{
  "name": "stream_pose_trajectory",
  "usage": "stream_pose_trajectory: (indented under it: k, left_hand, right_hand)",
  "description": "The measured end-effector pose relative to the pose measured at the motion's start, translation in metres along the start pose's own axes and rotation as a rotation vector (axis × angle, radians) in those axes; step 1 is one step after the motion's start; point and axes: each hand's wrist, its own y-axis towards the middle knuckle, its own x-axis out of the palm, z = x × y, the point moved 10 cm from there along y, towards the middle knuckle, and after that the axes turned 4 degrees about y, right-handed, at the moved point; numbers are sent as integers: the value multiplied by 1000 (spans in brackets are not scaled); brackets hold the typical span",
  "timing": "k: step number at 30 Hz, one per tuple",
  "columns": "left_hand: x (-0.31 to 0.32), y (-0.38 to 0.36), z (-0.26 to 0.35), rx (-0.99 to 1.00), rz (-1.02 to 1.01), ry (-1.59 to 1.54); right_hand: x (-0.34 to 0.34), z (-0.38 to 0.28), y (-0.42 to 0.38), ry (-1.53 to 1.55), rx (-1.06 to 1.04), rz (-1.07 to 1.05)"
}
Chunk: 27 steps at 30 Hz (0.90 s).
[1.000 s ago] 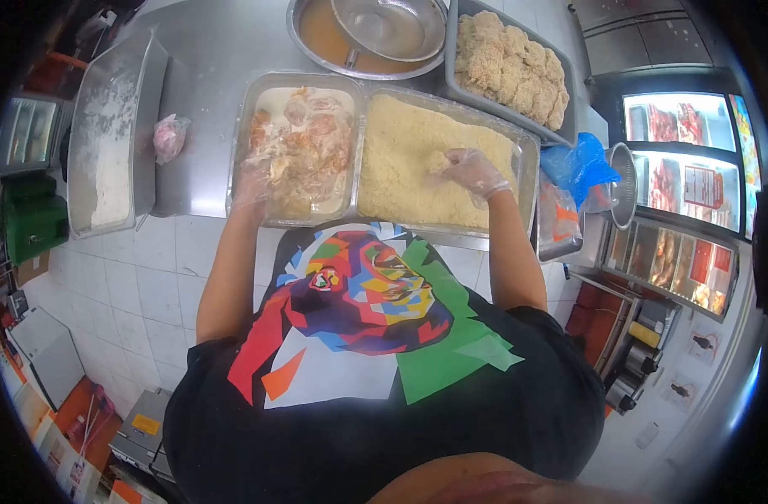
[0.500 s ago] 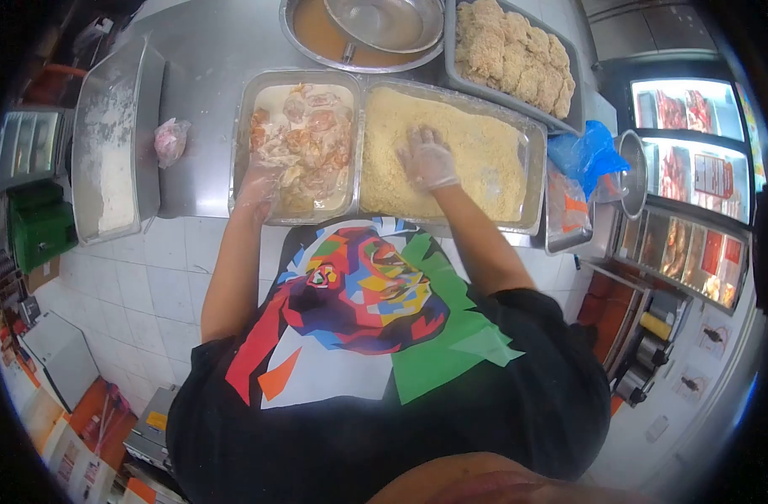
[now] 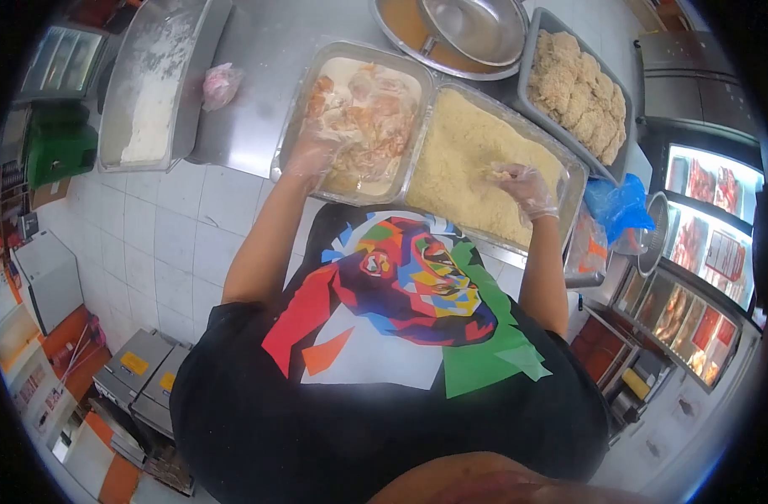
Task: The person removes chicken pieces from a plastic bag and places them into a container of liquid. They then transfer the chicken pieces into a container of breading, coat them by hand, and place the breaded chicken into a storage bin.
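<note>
My left hand (image 3: 313, 157), in a clear plastic glove, reaches over the near left side of a metal tray (image 3: 423, 94) of raw meat pieces (image 3: 369, 113) in milky white batter. Its fingers lie among the battered pieces and blend in with them, so I cannot tell whether they grip one. Beside it stands a second tray (image 3: 574, 189) filled with pale yellow crumbs (image 3: 463, 139). Over the right part of those crumbs is my gloved right hand (image 3: 531, 190), fingers curled around a small crumb-covered lump (image 3: 496, 174).
A grey tub (image 3: 526, 82) at the back right holds several breaded pieces (image 3: 579, 92). Behind the trays sits a steel bowl (image 3: 476, 29) over a pan of orange-brown liquid (image 3: 401, 29). A deep flour pan (image 3: 153, 126), a knotted plastic bag (image 3: 222, 86) and a blue bag (image 3: 616, 210) flank the trays.
My right hand has gone from lying flat and spread on the crumbs to curled fingers, further right. My left hand stays in the meat tray. The whole view has shifted and tilted.
</note>
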Motion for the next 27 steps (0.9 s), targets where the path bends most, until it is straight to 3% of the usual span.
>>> stream_pose_trajectory:
  k: [3,8,11,14,17,21,23,27]
  left_hand:
    - [-1,12,-13,13,-21,38]
    - [-7,17,-25,-21,20,67]
    - [-10,22,-23,-53,64,19]
    - [-7,13,-18,-63,71,-10]
    - [-7,25,-7,-39,60,-29]
    - [-18,14,-18,-103,43,-101]
    - [-25,27,-34,-89,-5,-163]
    - [-17,20,-43,-138,31,-193]
  right_hand:
    - [18,-39,-35,-196,-41,-223]
    - [27,-20,8,-257,-70,369]
    - [71,-20,14,-689,-240,667]
    - [56,-30,11,-711,-156,650]
    - [44,-27,16,-597,17,443]
    - [56,22,29,-415,-50,-132]
    - [52,43,23,-114,32,-199]
    - [36,14,-4,-366,9,-226]
